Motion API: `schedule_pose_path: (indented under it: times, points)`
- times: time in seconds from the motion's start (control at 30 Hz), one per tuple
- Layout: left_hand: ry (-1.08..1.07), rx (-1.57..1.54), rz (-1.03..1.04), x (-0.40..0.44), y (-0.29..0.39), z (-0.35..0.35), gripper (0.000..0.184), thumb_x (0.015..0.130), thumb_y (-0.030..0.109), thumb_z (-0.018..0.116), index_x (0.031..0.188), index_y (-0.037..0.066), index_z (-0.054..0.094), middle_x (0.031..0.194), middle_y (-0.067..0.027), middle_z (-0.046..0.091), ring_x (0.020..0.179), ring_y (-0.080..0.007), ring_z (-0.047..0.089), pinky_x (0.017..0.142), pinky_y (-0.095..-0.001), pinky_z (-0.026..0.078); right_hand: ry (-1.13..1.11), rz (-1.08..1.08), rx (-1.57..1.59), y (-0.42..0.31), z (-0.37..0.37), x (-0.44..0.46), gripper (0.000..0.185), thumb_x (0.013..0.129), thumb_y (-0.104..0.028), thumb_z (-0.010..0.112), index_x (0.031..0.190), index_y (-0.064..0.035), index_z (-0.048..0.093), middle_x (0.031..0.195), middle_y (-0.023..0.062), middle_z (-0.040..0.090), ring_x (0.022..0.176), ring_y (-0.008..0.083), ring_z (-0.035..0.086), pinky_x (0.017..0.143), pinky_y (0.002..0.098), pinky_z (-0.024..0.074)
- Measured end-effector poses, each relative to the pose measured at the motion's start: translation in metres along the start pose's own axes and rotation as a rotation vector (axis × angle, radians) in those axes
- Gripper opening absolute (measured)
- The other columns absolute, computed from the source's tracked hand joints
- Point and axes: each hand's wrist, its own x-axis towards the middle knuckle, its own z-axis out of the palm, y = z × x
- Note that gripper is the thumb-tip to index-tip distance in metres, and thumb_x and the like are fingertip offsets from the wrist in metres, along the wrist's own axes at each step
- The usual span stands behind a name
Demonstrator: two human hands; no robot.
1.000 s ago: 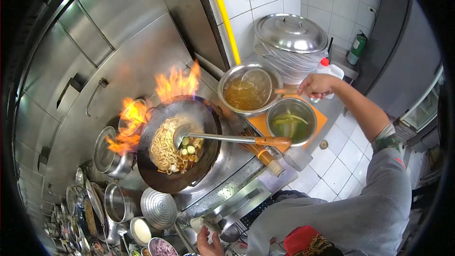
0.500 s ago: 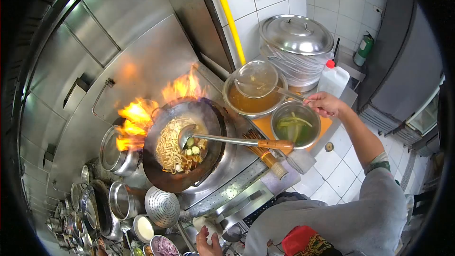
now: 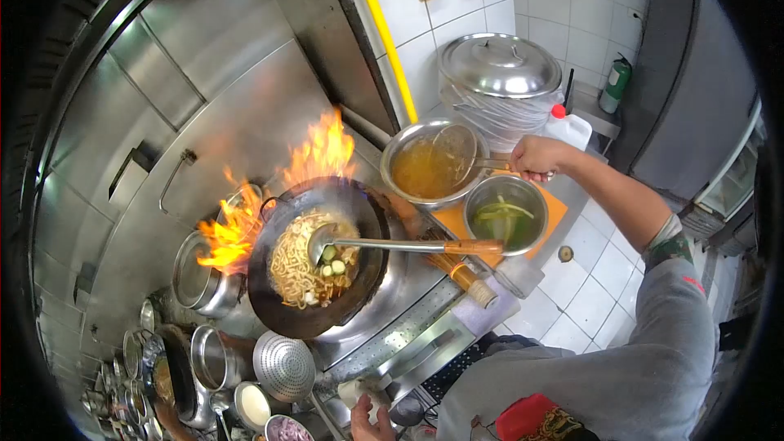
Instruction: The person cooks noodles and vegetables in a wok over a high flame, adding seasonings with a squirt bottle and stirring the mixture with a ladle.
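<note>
My right hand is closed round the handle of a round mesh strainer. The strainer is tilted on edge over a steel bowl of amber liquid. Just below that hand is a smaller steel bowl with pale green strips in greenish liquid. At the bottom edge my left hand shows in part, its fingers apart, close to a folded whitish cloth; whether they touch is unclear. A long-handled ladle rests across the wok, its bowl among noodles and green slices.
Flames rise behind the wok and to its left. A bamboo brush lies beneath the ladle's handle. Nearby are a perforated skimmer, steel pots, a lidded pot and a red-capped jug.
My right hand has turned over and shifted slightly left and up, tipping the strainer from flat to on edge over the amber liquid. My left hand has moved a little right, nearer the cloth.
</note>
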Motion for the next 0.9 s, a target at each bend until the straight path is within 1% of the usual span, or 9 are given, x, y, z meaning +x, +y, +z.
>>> schedule_pose_path:
  times: [0.1, 0.2, 0.33, 0.43, 0.53, 0.63, 0.73, 0.83, 0.9]
  points:
    - [0.006, -0.011, -0.07, -0.007, 0.0, -0.005, 0.047, 0.083, 0.008, 0.071, 0.129, 0.002, 0.06, 0.11, -0.0163, 0.069, 0.095, -0.0276, 0.068, 0.081, -0.0388, 0.054, 0.036, -0.022, 0.255, 0.013, 0.033, 0.0, 0.012, 0.088, -0.014, 0.062, 0.092, -0.0037, 0.067, 0.065, 0.0009, 0.062, 0.045, 0.0091, 0.052, 0.04, 0.0265, 0.0448]
    - [-0.061, 0.033, -0.127, -0.015, -0.008, -0.007, 0.046, 0.092, 0.015, 0.068, 0.134, -0.002, 0.057, 0.122, -0.0231, 0.066, 0.106, -0.0335, 0.065, 0.089, -0.0408, 0.053, -0.037, -0.09, 0.479, 0.047, 0.07, 0.025, 0.015, 0.091, -0.013, 0.063, 0.103, -0.0036, 0.066, 0.065, -0.0002, 0.059, 0.043, 0.0064, 0.048, 0.037, 0.0241, 0.0401]
    - [-0.1, 0.027, -0.176, -0.018, 0.0, -0.01, 0.047, 0.093, 0.016, 0.068, 0.134, -0.003, 0.057, 0.124, -0.0244, 0.065, 0.107, -0.0355, 0.065, 0.09, -0.0419, 0.052, -0.032, -0.181, 0.648, 0.075, 0.094, 0.021, 0.017, 0.099, -0.014, 0.057, 0.109, -0.0016, 0.063, 0.064, -0.0007, 0.057, 0.041, 0.0051, 0.044, 0.036, 0.0226, 0.0352]
    - [-0.124, 0.094, -0.149, -0.015, 0.009, -0.016, 0.046, 0.094, 0.018, 0.067, 0.134, -0.002, 0.057, 0.126, -0.0254, 0.064, 0.11, -0.0371, 0.065, 0.092, -0.0428, 0.052, -0.001, -0.162, 0.729, 0.091, 0.1, 0.014, 0.017, 0.098, -0.012, 0.057, 0.111, -0.0009, 0.062, 0.064, -0.0007, 0.056, 0.041, 0.0056, 0.044, 0.036, 0.0228, 0.0342]
    - [-0.126, 0.048, -0.209, -0.013, 0.017, -0.02, 0.046, 0.094, 0.02, 0.067, 0.134, -0.002, 0.058, 0.126, -0.0258, 0.064, 0.112, -0.0396, 0.063, 0.094, -0.0433, 0.051, -0.017, -0.118, 0.746, 0.085, 0.093, 0.003, 0.018, 0.097, -0.01, 0.057, 0.113, -0.0011, 0.062, 0.063, -0.0009, 0.055, 0.04, 0.0059, 0.043, 0.035, 0.0229, 0.0326]
    - [-0.083, 0.081, -0.097, -0.014, 0.008, -0.02, 0.045, 0.095, 0.019, 0.066, 0.134, -0.001, 0.058, 0.125, -0.0255, 0.064, 0.114, -0.0395, 0.063, 0.097, -0.0424, 0.05, -0.023, -0.136, 0.733, 0.061, 0.078, -0.007, 0.018, 0.096, -0.009, 0.057, 0.112, -0.0014, 0.062, 0.062, -0.0016, 0.054, 0.039, 0.0059, 0.043, 0.034, 0.0228, 0.031]
    - [0.082, 0.039, -0.043, -0.026, -0.013, -0.012, 0.048, 0.083, 0.01, 0.073, 0.128, 0.001, 0.06, 0.109, -0.0168, 0.069, 0.096, -0.0281, 0.069, 0.082, -0.0394, 0.054, -0.061, -0.221, 0.701, 0.022, 0.056, 0.01, 0.016, 0.097, -0.011, 0.058, 0.11, -0.0017, 0.063, 0.061, -0.0021, 0.054, 0.039, 0.0062, 0.043, 0.034, 0.0237, 0.0306]
    - [0.147, 0.013, -0.144, -0.039, -0.011, -0.014, 0.046, 0.083, 0.01, 0.073, 0.127, 0.0, 0.061, 0.108, -0.0169, 0.069, 0.096, -0.0292, 0.069, 0.082, -0.04, 0.054, -0.116, -0.375, 0.583, -0.065, 0.041, 0.045, 0.016, 0.097, -0.012, 0.059, 0.109, -0.002, 0.063, 0.059, -0.0027, 0.052, 0.04, 0.0064, 0.044, 0.035, 0.0243, 0.0321]
    - [0.119, 0.03, -0.217, -0.043, 0.003, -0.023, 0.045, 0.087, 0.012, 0.07, 0.129, -0.001, 0.06, 0.115, -0.021, 0.067, 0.107, -0.0349, 0.065, 0.092, -0.042, 0.051, -0.072, -0.498, 0.414, -0.144, 0.046, 0.078, 0.017, 0.097, -0.012, 0.059, 0.109, -0.0013, 0.062, 0.063, -0.0014, 0.055, 0.04, 0.0064, 0.044, 0.036, 0.0242, 0.0339]
